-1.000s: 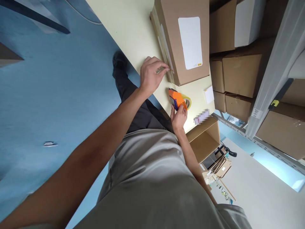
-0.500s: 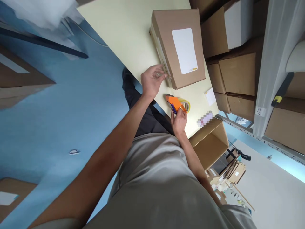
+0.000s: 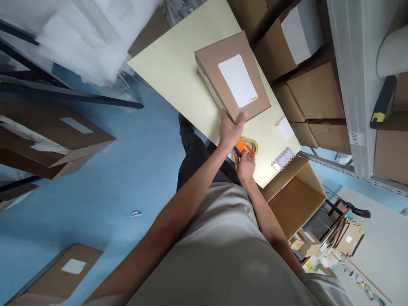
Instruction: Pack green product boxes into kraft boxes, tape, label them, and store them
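Observation:
A flat brown cardboard box (image 3: 228,68) with a white label (image 3: 237,80) lies on a pale yellow table (image 3: 178,72). My left hand (image 3: 230,129) rests against the box's near corner, thumb up along its edge, fingers hidden behind the hand. Just below it my right hand (image 3: 246,163) grips an orange tape dispenser (image 3: 242,146) with a roll of clear tape, which sits on the table by the box's near corner.
A small white paper pad (image 3: 284,128) lies on the table to the right. Stacked cardboard boxes (image 3: 315,91) fill a metal shelf at right. An open box (image 3: 295,199) stands below the table edge. More boxes (image 3: 47,136) sit on the blue floor at left.
The view pulled back and up. My left hand slid from the box's taped side edge to its near corner. My right hand stayed on the tape dispenser.

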A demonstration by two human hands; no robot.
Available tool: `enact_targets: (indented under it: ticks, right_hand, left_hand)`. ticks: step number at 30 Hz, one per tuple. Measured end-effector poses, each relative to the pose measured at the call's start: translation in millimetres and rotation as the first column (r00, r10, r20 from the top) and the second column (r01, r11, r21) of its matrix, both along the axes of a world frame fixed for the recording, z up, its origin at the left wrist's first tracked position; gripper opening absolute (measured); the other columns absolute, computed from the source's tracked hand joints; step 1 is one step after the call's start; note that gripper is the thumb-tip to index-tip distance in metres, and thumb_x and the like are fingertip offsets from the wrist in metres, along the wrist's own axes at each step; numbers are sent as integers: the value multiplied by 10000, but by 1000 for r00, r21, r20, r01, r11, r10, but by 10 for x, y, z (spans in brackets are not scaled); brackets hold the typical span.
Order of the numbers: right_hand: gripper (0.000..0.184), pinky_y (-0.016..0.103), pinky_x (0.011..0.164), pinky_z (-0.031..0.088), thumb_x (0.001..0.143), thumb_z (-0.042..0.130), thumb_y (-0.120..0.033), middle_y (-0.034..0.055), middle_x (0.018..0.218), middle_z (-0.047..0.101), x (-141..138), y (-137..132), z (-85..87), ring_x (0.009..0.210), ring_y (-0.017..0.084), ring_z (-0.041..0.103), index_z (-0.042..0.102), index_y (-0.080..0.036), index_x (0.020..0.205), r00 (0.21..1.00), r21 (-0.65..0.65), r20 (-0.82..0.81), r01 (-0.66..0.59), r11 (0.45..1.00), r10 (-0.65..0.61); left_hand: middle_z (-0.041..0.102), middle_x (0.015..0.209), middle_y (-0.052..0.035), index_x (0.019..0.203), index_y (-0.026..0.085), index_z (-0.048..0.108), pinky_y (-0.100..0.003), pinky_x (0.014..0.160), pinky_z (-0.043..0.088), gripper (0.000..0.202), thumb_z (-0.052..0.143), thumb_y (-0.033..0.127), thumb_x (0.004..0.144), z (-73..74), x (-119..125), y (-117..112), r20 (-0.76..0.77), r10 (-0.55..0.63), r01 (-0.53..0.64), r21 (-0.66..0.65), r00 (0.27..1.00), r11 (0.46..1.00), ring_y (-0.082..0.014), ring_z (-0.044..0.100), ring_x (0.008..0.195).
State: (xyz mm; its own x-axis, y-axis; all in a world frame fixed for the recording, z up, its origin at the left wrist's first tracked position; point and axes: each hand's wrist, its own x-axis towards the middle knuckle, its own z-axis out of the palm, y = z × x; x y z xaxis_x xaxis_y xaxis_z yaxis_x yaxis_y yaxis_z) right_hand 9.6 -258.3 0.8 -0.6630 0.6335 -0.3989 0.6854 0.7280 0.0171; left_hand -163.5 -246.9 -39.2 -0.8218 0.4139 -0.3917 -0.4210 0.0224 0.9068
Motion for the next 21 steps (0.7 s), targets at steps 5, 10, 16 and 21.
enact_targets:
  ticks: [5,10,16,21]
  right_hand:
    - [303,485,1174,576,1179,559,-269,240,1115,829,14,-36,-34,1103,309,810,657,-54,1369,1000,0,-25,-12,1000,12]
    - [338,497,1124,594,1198,530,-290,247,1090,827,-3,-76,-132,1078,321,801,642,-34,1389,997,-32,-67,-43,999,41]
    - [332,489,1105,580,1197,531,-297,254,1085,819,25,-24,-132,1057,327,784,656,-31,1350,995,-70,-94,-32,997,25]
    - [311,500,1122,541,1127,485,-109,258,1057,822,46,8,-83,999,335,753,688,-1,1336,987,-142,-162,-6,990,-17]
  left_hand:
    - [570,1702,-197,1597,278,560,-532,1380,454,877,963,596,886,-5,-1,237,94,20,-22,19,995,1000,-395,396,1736]
    - [647,1613,-210,1538,225,551,-491,1392,428,814,975,503,901,-21,-143,114,62,-63,64,-3,996,998,-374,575,1610]
    - [673,1595,-212,1476,195,579,-429,1386,425,756,1007,356,874,103,-211,60,51,-99,100,-12,994,995,-342,621,1562]
    - [669,1630,-214,1568,179,541,-402,1374,438,774,958,304,928,233,-254,-13,112,-182,191,-78,977,978,-303,639,1549]
